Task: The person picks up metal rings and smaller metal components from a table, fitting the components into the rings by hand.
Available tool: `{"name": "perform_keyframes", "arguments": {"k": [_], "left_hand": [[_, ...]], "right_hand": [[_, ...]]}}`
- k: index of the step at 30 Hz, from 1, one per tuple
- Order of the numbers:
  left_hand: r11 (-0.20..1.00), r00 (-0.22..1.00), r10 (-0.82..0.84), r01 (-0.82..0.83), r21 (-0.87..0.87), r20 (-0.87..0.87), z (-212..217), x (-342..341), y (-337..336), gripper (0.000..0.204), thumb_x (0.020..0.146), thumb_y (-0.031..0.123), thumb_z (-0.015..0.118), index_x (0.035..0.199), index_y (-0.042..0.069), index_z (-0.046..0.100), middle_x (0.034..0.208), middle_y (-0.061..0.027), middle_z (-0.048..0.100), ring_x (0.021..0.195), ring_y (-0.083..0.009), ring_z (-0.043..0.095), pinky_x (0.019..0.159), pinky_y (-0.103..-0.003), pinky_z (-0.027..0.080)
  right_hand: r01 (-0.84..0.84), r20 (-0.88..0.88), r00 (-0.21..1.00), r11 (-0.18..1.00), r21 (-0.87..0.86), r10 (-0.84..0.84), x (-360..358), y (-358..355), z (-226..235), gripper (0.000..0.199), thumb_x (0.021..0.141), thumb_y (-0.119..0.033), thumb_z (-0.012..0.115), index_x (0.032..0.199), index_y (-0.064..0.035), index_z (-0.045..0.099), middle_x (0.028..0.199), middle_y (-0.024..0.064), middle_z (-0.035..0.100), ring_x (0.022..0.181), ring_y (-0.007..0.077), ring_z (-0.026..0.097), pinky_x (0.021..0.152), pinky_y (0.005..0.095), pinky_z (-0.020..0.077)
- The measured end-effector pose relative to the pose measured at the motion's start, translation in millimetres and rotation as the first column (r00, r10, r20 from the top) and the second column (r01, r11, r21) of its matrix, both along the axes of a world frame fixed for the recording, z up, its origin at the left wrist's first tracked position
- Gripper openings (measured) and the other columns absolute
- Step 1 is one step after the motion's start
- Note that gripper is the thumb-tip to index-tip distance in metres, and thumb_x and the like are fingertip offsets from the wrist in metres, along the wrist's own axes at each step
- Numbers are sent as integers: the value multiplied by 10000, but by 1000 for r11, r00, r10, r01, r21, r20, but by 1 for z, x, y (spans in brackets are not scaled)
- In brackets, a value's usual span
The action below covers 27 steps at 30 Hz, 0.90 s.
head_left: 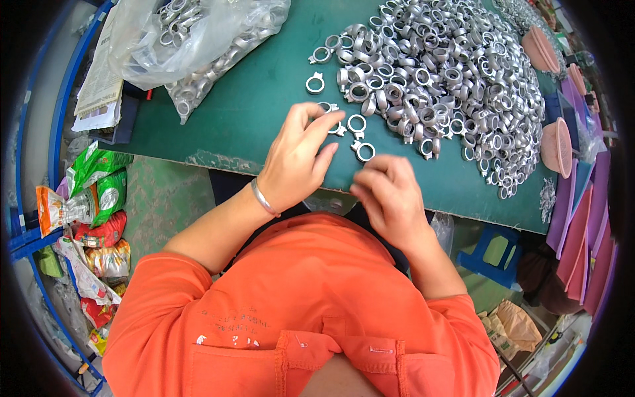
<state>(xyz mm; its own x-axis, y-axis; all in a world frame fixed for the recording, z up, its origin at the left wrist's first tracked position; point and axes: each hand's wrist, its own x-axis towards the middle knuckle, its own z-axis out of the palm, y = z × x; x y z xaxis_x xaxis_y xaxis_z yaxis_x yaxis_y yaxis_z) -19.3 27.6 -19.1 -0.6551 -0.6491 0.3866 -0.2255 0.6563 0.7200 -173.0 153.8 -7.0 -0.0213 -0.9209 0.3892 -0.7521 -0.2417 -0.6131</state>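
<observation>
My left hand (296, 151), with a silver bangle on its wrist, reaches over the green table. Its thumb stands apart from the fingers, and the fingertips lie at a small silver metal ring clamp (336, 128), partly hidden under them. Beside it are two more ring clamps, one upper (356, 124) and one lower (364, 151), lying close together. Just below the lower clamp, my right hand (395, 200) is closed, its fingers curled toward the thumb. Whatever it may hold is hidden. A single ring clamp (315, 83) lies farther up the table.
A large heap of ring clamps (430, 73) covers the table's right side. At upper left sits a clear plastic bag (218, 59) of clamps. Pink baskets (556, 147) line the right edge. A blue stool (491, 255) stands below the table (231, 126).
</observation>
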Motion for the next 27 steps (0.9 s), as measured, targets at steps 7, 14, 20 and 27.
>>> {"name": "perform_keyframes", "arguments": {"k": [7,14,20,27], "left_hand": [[988,989,-97,109,-109,109,2,-6,-12,299,712,-50,712,995,15,641,1075,-138,528,802,-251,609,720,-335,506],[993,987,-104,109,-36,119,7,9,-1,343,708,-100,686,1033,-3,636,1085,-139,528,783,-243,604,721,-331,503],[995,982,-97,98,-2,159,9,11,-4,339,695,-69,729,1005,9,617,1032,-128,511,849,-272,591,747,-345,492],[990,974,-137,141,-10,179,12,18,-4,378,689,-62,740,1033,8,600,1018,-145,505,812,-277,569,720,-339,484]], "right_hand": [[182,278,938,976,118,-208,-5,-17,-18,316,729,22,724,1012,-20,591,994,127,602,841,278,595,748,350,487],[-87,932,361,995,52,-17,-7,-4,-26,398,825,113,632,1170,10,461,1166,143,566,1002,204,621,865,310,526],[-152,972,230,988,-23,58,-6,-1,-26,382,828,133,609,1165,10,478,1169,150,563,1057,241,613,875,332,529],[-250,494,850,965,73,183,-3,7,1,255,723,125,636,921,-31,671,1011,98,562,916,240,570,774,324,493]]}}
